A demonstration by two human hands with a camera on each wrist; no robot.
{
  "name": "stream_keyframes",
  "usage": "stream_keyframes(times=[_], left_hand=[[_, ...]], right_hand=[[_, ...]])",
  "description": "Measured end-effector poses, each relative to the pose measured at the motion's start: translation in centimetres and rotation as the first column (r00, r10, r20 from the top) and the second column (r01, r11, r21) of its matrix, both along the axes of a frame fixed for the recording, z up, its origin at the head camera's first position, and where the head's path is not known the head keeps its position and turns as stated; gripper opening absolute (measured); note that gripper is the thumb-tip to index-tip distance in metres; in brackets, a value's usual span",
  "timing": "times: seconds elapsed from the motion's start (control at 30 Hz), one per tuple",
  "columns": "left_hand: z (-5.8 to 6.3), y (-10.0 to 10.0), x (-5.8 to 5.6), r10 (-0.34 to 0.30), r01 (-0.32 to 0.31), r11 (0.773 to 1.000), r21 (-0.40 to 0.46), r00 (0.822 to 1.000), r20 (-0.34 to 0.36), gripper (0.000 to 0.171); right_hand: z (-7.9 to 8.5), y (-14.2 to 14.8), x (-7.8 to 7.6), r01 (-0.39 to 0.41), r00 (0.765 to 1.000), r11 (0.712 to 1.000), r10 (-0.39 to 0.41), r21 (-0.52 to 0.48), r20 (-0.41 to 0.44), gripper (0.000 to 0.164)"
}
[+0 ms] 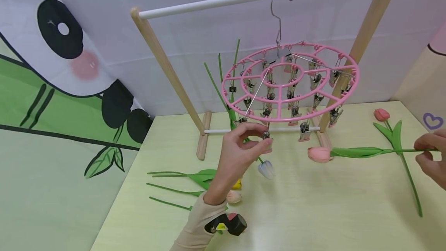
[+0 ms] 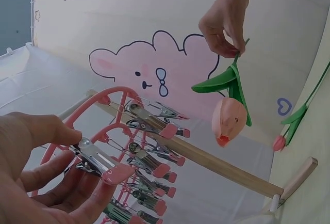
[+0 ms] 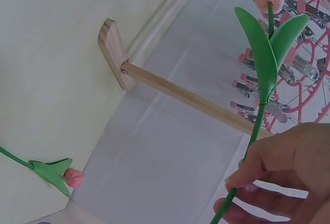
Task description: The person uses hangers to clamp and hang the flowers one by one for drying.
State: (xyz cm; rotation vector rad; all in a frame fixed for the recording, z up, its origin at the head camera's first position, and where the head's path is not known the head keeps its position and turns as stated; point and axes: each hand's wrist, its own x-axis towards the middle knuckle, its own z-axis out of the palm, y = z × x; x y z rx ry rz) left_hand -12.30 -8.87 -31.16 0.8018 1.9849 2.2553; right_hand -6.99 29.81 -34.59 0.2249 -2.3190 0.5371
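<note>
My left hand point(image 1: 240, 150) pinches a metal clip point(image 2: 100, 161) with pink tips between thumb and fingers at the near rim of the pink round hanger point(image 1: 278, 119). In the left wrist view nothing sits between that clip's tips. Out to the right, my right hand point(image 1: 432, 154) pinches the green stem of a pink artificial tulip point(image 1: 319, 154). Its bloom points left toward the hanger, and two green leaves point(image 3: 264, 53) spread below the bloom. Behind my left hand, a pale blue tulip point(image 1: 266, 169) hangs bloom down, with its stem rising past the hanger.
The hanger hooks over the white bar point(image 1: 209, 5) of a wooden stand point(image 1: 170, 73); several clips point(image 1: 304, 131) dangle from it. A darker pink tulip point(image 1: 381, 114) lies at the table's right. Several more tulips, one yellow point(image 1: 237, 184), lie beside my left forearm.
</note>
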Motion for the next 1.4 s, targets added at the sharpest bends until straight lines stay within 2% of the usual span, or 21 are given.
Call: stream_keyframes(times=[0.13,0.27,0.5,0.6,0.67,0.7,0.83,0.9,1.03,1.23,1.4], left_hand=[[0.0,0.1,0.1,0.007,-0.007,1.000,-0.007,1.000,0.004,0.027],[0.0,0.1,0.2,0.016,-0.015,1.000,-0.016,1.000,0.006,0.029],[-0.1,0.2,0.2,0.011,-0.011,1.000,-0.007,1.000,0.005,0.029],[-0.2,0.2,0.2,0.006,-0.006,1.000,-0.006,1.000,0.002,0.029],[-0.2,0.2,0.2,0.004,-0.004,1.000,-0.004,1.000,0.005,0.029],[-0.3,0.2,0.2,0.005,-0.005,1.000,-0.005,1.000,0.006,0.030],[-0.3,0.2,0.3,0.008,-0.008,1.000,-0.010,1.000,0.009,0.031],[-0.3,0.2,0.3,0.007,-0.007,1.000,-0.008,1.000,0.006,0.031],[-0.2,0.2,0.3,0.006,-0.006,1.000,0.005,1.000,-0.005,0.032],[-0.2,0.4,0.2,0.009,-0.009,1.000,0.029,1.000,-0.013,0.030],[-0.3,0.5,0.2,0.008,-0.008,0.999,0.049,1.000,-0.015,0.031]], right_hand=[[0.6,-0.9,0.1,-0.046,0.997,0.999,0.045,-0.012,-0.063,0.016],[1.4,-2.1,0.4,-0.061,0.994,0.998,0.059,-0.018,-0.094,0.016],[2.8,-4.1,1.2,-0.012,0.999,0.999,0.014,0.047,-0.052,0.026],[3.3,-4.7,1.3,-0.017,0.998,0.997,0.021,0.074,-0.066,0.022],[3.5,-4.9,1.3,-0.040,0.994,0.995,0.048,0.087,-0.095,0.012],[3.6,-5.0,1.3,-0.056,0.991,0.994,0.066,0.093,-0.114,0.014],[4.0,-5.4,1.1,-0.117,0.976,0.987,0.134,0.106,-0.172,0.041],[4.2,-5.8,1.1,-0.130,0.969,0.985,0.150,0.114,-0.194,0.046],[5.1,-6.6,1.4,-0.135,0.965,0.973,0.172,0.190,-0.197,0.051],[5.8,-7.9,1.5,-0.149,0.955,0.967,0.196,0.208,-0.225,0.055],[6.4,-8.5,1.7,-0.160,0.956,0.950,0.216,0.268,-0.197,0.055]])
